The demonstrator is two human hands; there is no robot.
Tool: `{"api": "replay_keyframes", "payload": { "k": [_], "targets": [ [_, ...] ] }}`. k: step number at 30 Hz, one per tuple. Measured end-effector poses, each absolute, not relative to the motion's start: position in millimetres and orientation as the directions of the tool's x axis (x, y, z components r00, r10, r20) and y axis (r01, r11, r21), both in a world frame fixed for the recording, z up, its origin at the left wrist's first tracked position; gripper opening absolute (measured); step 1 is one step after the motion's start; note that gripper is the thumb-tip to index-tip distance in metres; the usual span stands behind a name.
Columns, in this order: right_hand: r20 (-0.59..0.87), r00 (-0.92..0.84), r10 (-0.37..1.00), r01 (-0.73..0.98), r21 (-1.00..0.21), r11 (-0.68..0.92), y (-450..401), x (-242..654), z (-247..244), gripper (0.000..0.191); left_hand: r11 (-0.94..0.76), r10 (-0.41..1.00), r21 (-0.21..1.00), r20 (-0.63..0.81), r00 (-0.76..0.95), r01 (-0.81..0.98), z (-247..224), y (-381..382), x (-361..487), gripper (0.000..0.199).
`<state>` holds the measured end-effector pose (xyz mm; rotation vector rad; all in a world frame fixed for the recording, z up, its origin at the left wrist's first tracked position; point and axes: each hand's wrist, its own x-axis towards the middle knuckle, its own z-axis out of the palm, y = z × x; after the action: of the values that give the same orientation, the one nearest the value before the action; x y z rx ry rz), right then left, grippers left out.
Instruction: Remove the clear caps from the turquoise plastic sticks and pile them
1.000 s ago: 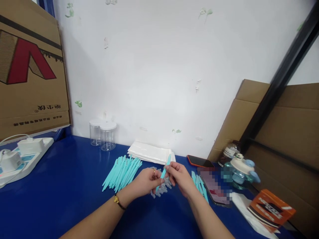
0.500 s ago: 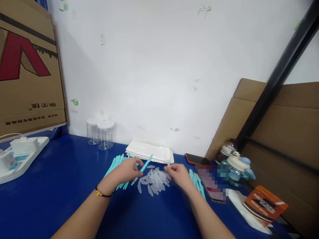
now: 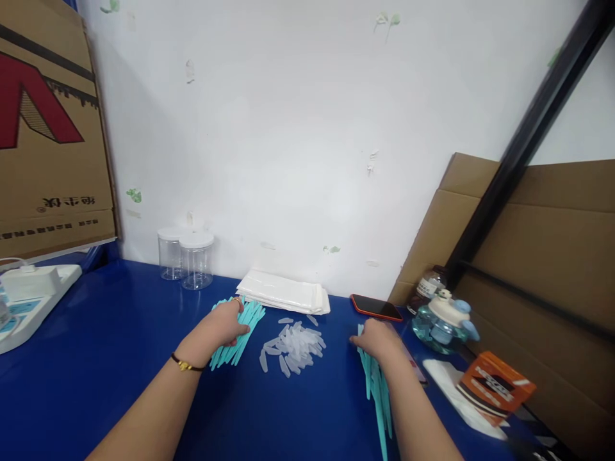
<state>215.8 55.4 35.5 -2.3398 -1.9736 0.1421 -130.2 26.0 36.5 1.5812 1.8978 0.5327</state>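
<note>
Shifted right from the loose clear pieces (image 3: 300, 346), my right hand (image 3: 382, 339) is at the right-hand teal sticks (image 3: 378, 403), my left hand (image 3: 220, 330) over the left-hand teal pile (image 3: 252, 315), fingers bent, grip indeterminate on both; work judged partway, finished lot unclear.

Workroom corner: blue table (image 3: 120, 346), cardboard (image 3: 562, 256)

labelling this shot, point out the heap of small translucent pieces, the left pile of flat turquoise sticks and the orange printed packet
Heap of small translucent pieces (image 3: 300, 344), head view: middle of heap.
Left pile of flat turquoise sticks (image 3: 252, 315), head view: uncovered right part.
Orange printed packet (image 3: 494, 388), head view: front face.
</note>
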Motion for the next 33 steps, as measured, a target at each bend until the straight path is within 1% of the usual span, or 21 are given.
{"api": "replay_keyframes", "payload": {
  "k": [2,5,8,11,16,19,21,24,26,27,29,30,32,33],
  "targets": [
    [-0.064,0.162,0.985,0.98,-0.11,-0.168,56.3,212.1,31.4,0.03,0.134,0.989,0.633,-0.129,-0.066,0.763,38.4,25.4,-127.6,0.036],
    [-0.084,0.157,0.984,0.979,-0.116,-0.166,58.4,202.0,27.0,0.034,-0.013,0.998,0.621,-0.035,0.044,0.783,39.3,23.6,-117.5,0.034],
    [-0.053,0.149,0.987,0.98,-0.125,-0.155,61.1,195.4,25.4,0.035,-0.118,0.988,0.679,0.005,0.156,0.725,38.7,19.8,-102.5,0.032],
    [-0.002,0.147,0.989,0.981,-0.129,-0.146,63.3,194.8,26.7,0.028,-0.177,0.975,0.7,0.028,0.222,0.692,40.2,14.6,-89.9,0.029],
    [0.016,0.107,0.994,0.985,-0.139,-0.104,57.0,203.2,35.4,0.021,-0.213,0.973,0.649,0.074,0.218,0.73,47.7,8.9,-83.0,0.023],
    [0.016,-0.003,1.0,0.982,-0.19,0.006,48.0,200.8,37.1,0.019,-0.217,0.974,0.639,0.088,0.21,0.738,49.7,8.1,-83.2,0.022],
    [-0.025,-0.089,0.996,0.978,-0.194,0.082,43.0,191.6,33.8,0.018,-0.225,0.973,0.635,0.099,0.211,0.739,49.4,8.0,-83.6,0.022],
    [-0.067,-0.095,0.993,0.991,-0.098,0.088,39.8,173.5,26.2,0.02,-0.232,0.97,0.643,0.1,0.22,0.729,48.4,8.1,-83.9,0.022],
    [-0.031,-0.046,0.998,0.998,-0.04,0.044,40.9,166.4,22.8,0.026,-0.229,0.969,0.663,0.089,0.228,0.713,47.9,8.1,-83.7,0.023],
    [-0.01,-0.023,1.0,0.999,-0.033,0.022,42.2,165.7,22.1,0.028,-0.227,0.968,0.679,0.08,0.237,0.698,47.6,8.1,-83.3,0.023],
    [0.015,0.016,1.0,0.998,-0.062,-0.015,46.1,170.2,22.2,0.026,-0.222,0.963,0.723,0.056,0.265,0.654,46.1,7.8,-81.7,0.025],
    [0.026,0.029,0.999,0.995,-0.099,-0.027,48.4,174.7,22.8,0.022,-0.215,0.958,0.751,0.04,0.283,0.624,44.9,7.6,-80.3,0.027],
    [0.06,0.026,0.998,0.972,-0.236,-0.011,53.3,185.1,24.3,0.013,-0.195,0.948,0.807,0.009,0.319,0.558,41.3,6.6,-75.7,0.031],
    [0.091,0.013,0.996,0.94,-0.341,0.018,55.5,189.7,25.1,0.011,-0.185,0.941,0.832,-0.005,0.339,0.524,39.1,5.8,-72.5,0.034]
  ]
}}
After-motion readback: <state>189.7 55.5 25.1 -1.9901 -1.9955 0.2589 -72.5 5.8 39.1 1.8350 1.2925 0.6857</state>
